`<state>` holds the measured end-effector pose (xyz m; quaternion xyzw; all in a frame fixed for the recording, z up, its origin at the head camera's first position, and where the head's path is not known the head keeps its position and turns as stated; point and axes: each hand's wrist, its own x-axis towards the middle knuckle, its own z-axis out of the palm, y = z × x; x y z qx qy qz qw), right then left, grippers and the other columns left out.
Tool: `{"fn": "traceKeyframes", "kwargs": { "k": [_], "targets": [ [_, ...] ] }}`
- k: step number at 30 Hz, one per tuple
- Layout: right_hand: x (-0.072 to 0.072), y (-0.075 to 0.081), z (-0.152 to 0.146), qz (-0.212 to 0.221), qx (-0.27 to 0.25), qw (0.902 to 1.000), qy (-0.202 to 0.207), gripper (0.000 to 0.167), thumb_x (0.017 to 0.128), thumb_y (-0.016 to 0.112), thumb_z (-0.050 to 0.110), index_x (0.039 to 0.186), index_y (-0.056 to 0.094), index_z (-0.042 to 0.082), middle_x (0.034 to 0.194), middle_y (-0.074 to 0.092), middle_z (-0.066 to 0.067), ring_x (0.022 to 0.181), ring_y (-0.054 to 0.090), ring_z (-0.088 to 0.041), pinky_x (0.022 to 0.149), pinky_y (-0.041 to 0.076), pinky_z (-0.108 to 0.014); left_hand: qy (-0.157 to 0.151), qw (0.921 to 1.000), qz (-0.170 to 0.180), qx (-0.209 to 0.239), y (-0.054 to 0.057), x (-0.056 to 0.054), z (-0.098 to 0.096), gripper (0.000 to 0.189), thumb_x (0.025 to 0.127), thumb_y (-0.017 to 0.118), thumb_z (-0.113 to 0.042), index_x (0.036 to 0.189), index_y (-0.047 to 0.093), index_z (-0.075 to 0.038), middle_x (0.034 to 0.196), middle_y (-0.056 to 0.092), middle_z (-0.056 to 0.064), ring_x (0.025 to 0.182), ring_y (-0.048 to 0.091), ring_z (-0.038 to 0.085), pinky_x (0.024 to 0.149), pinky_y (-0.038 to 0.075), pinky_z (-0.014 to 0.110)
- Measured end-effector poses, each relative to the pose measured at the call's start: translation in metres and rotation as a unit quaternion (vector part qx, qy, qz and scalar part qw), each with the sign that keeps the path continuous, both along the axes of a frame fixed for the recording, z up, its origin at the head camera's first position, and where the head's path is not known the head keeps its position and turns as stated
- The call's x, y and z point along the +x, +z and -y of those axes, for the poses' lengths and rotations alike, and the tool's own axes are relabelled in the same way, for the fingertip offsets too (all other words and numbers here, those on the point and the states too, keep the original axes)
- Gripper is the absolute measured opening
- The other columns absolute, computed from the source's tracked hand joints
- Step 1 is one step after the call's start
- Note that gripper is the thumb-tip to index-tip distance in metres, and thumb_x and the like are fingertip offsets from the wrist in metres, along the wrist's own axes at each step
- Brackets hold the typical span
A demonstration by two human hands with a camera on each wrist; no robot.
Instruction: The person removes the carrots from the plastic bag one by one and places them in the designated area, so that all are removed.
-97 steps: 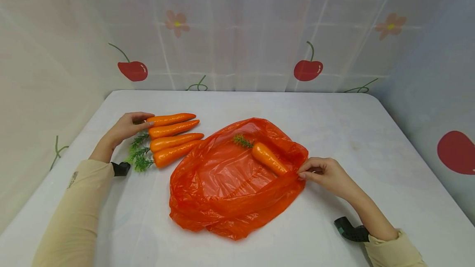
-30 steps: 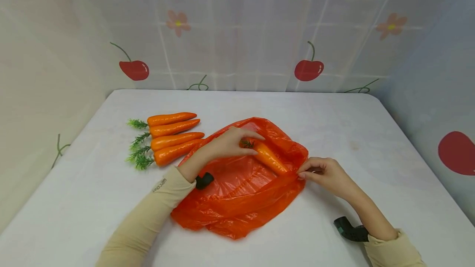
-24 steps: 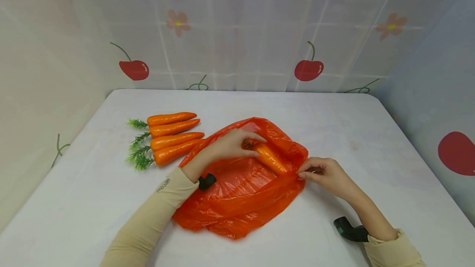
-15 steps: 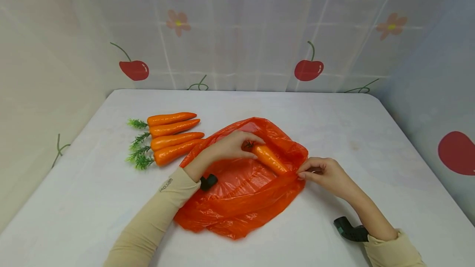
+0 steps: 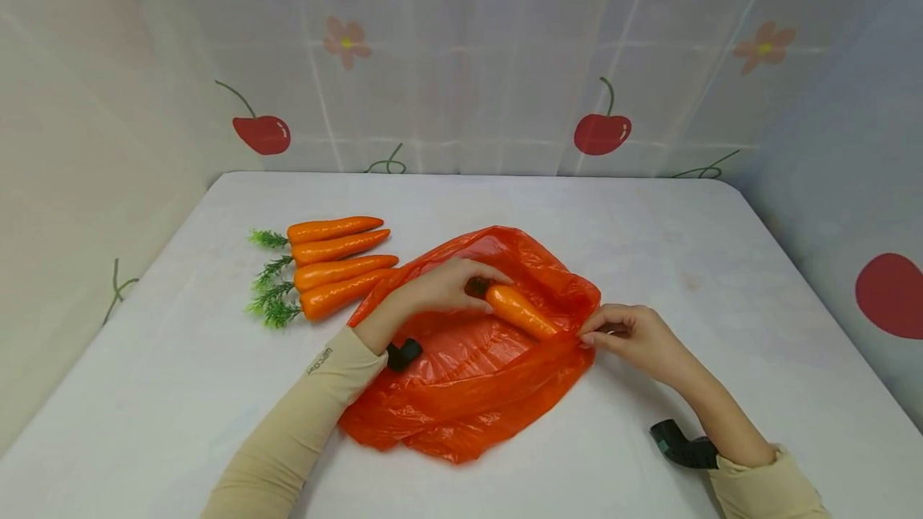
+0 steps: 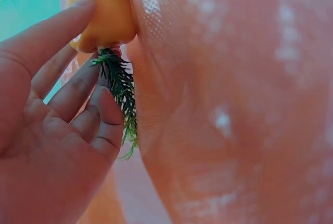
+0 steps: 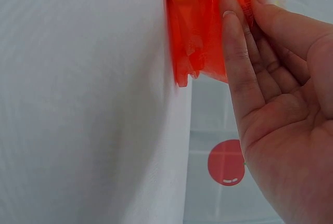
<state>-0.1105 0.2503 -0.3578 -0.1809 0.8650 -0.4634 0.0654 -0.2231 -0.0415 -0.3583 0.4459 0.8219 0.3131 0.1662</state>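
In the head view, an orange plastic bag [image 5: 461, 399] lies spread in the middle of the table with its mouth facing up. One carrot [image 5: 521, 312] with a green leafy top rests inside it. My left hand [image 5: 450, 287] reaches into the bag and grips that carrot by its thick end. The left wrist view has the thumb [image 6: 57, 34] on the carrot and the fingers behind it, near the dark green leaves [image 6: 119, 81]. On the bag's right side, my right hand [image 5: 634, 339] pinches the rim between thumb and fingertips; the right wrist view shows the same pinch.
Several more carrots [image 5: 339, 271] lie side by side left of the bag, leaves pointing left, one tip against the bag. The white table [image 5: 685, 223] runs back to a printed curtain [image 5: 461, 62]. Each wrist carries a black camera [image 5: 681, 447].
My left hand left the top carrot of the row on the left, moved right into the bag and took hold of the carrot there. The right hand stays on the rim.
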Motion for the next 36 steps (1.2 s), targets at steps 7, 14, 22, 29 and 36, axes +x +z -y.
{"fn": "traceKeyframes", "kwargs": {
  "k": [7,14,22,29,36],
  "targets": [
    [0.0002,-0.0001,-0.0001,-0.005,0.001,1.0000,0.001,0.008,0.081,0.072,0.006,0.089,0.072,0.008,0.084,0.066,0.001,0.076,0.060,-0.015,0.069,0.052,-0.024,-0.002,0.9998,0.017,-0.003,-0.0003,0.0007,0.0006,0.043,0.083,0.073,-0.015,0.124,0.061,-0.014,0.113,0.060,-0.003,0.092,0.052,0.012,0.083,0.044,0.021],
    [0.0000,0.0002,-0.0006,0.002,-0.001,1.0000,0.001,0.008,0.081,0.072,0.006,0.089,0.072,0.008,0.085,0.066,-0.002,0.077,0.060,-0.016,0.070,0.052,-0.024,-0.008,0.9998,0.014,0.012,-0.0021,0.0002,0.0008,0.041,0.083,0.073,-0.014,0.123,0.062,-0.013,0.113,0.060,-0.004,0.093,0.053,0.012,0.084,0.044,0.022],
    [-0.0006,0.0003,-0.0007,0.007,-0.007,0.9999,0.004,0.009,0.081,0.072,0.006,0.090,0.071,0.007,0.085,0.066,-0.003,0.076,0.060,-0.016,0.070,0.052,-0.024,-0.002,0.9982,0.044,0.042,-0.0022,0.0001,0.0018,0.035,0.083,0.073,-0.014,0.117,0.066,-0.011,0.105,0.063,-0.004,0.088,0.055,0.009,0.080,0.047,0.023],
    [-0.0014,0.0009,-0.0006,0.005,-0.001,1.0000,0.004,0.009,0.082,0.071,0.006,0.090,0.071,0.008,0.085,0.066,-0.002,0.077,0.060,-0.016,0.070,0.052,-0.024,-0.007,0.9973,0.057,0.045,0.0011,0.0008,0.0021,0.033,0.083,0.072,-0.014,0.115,0.066,-0.010,0.101,0.062,-0.004,0.085,0.054,0.014,0.077,0.048,0.024],
    [-0.0007,0.0002,-0.0011,0.012,0.000,0.9999,0.000,0.009,0.082,0.072,0.007,0.090,0.072,0.008,0.085,0.066,-0.002,0.077,0.060,-0.017,0.070,0.052,-0.024,-0.016,0.9988,0.037,0.028,0.0005,0.0027,0.0033,0.038,0.082,0.074,-0.015,0.119,0.064,-0.012,0.108,0.062,-0.006,0.088,0.053,0.013,0.080,0.045,0.023]
  ]
}}
